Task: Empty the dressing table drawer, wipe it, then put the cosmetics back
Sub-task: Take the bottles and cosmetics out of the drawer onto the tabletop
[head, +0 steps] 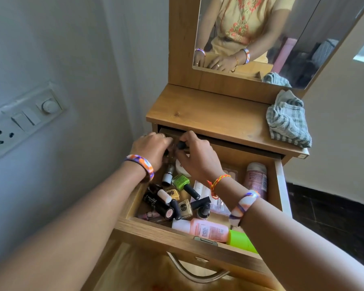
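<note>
Drawer handle (194, 274), pink bottle (206, 227) — crowded nail polishes (182, 181), cloth (288, 120) on top

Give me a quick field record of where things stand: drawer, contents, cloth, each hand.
drawer: pulled open, still holding many cosmetics
contents: green nail polish, pink bottle, black stick, pinkish tube, among others
cloth: crumpled on the tabletop's right end, untouched
left hand: at the drawer's back left, fingers curled over small items; exact hold unclear
right hand: pinches a small black-capped item
stage: emptying under way, wiping not begun
</note>
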Available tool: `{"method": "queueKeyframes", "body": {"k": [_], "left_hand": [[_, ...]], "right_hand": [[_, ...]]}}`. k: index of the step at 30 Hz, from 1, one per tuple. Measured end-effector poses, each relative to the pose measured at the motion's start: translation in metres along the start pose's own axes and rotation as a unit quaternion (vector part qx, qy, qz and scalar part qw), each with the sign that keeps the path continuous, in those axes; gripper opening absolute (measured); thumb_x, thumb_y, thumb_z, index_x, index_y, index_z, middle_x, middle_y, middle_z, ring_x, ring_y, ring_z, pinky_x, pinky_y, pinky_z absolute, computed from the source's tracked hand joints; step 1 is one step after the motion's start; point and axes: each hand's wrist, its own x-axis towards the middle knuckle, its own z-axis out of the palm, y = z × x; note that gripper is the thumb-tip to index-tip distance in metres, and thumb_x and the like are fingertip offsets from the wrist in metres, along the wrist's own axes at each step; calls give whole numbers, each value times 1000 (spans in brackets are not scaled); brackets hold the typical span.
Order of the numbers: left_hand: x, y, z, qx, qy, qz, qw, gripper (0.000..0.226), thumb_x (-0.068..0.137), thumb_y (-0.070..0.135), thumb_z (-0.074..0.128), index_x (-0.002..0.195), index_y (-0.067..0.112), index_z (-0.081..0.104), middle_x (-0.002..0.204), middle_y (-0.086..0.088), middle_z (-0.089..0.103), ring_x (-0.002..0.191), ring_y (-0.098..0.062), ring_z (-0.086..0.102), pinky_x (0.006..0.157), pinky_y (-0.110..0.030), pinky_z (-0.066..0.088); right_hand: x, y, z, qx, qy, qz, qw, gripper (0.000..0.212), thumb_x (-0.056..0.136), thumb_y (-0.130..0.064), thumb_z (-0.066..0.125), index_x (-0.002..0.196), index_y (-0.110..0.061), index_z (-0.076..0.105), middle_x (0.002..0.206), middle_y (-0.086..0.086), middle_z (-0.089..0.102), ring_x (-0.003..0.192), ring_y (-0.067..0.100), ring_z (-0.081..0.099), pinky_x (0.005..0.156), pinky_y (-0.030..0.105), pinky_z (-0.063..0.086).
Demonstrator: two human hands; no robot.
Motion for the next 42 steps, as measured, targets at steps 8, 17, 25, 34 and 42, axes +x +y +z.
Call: {"method": "queueKeyframes", "body": {"k": [8,17,25,34,42], "left_hand": [[14,-5,-83,-313,99,-68,942,14,73,13,73,84,19,68,84,1,66,82,-17,62,73,-23,49],[92,4,-65,-317,207,-122,918,26,76,11,73,101,7,67,103,-7,68,89,-18,62,76,-20,44],[148,5,-42,-322,232,-138,908,34,81,8,67,114,4,61,116,-13,64,104,-26,64,90,-28,48],[175,4,-36,-366,233,-153,888,32,81,5,68,112,5,59,115,-11,65,104,-21,62,83,-17,41],[181,3,-35,-371,200,-183,888,38,79,9,71,114,4,57,115,-12,65,104,-21,61,84,-17,42]], "right_hand": [[20,-14,-48,164,151,18,975,29,90,-21,56,117,-12,53,105,9,67,89,26,65,78,43,55],[88,10,-44,177,137,127,966,42,86,-7,59,126,-11,49,122,10,58,111,27,56,90,30,46],[141,24,-41,184,139,131,964,36,86,-4,59,122,-13,55,123,8,58,113,21,55,79,18,38],[172,33,-28,234,159,153,947,39,78,4,68,113,-9,57,114,10,63,102,21,61,89,29,53],[181,39,-30,245,179,187,934,31,73,-5,75,100,-9,60,104,8,64,89,15,60,78,21,49]]}}
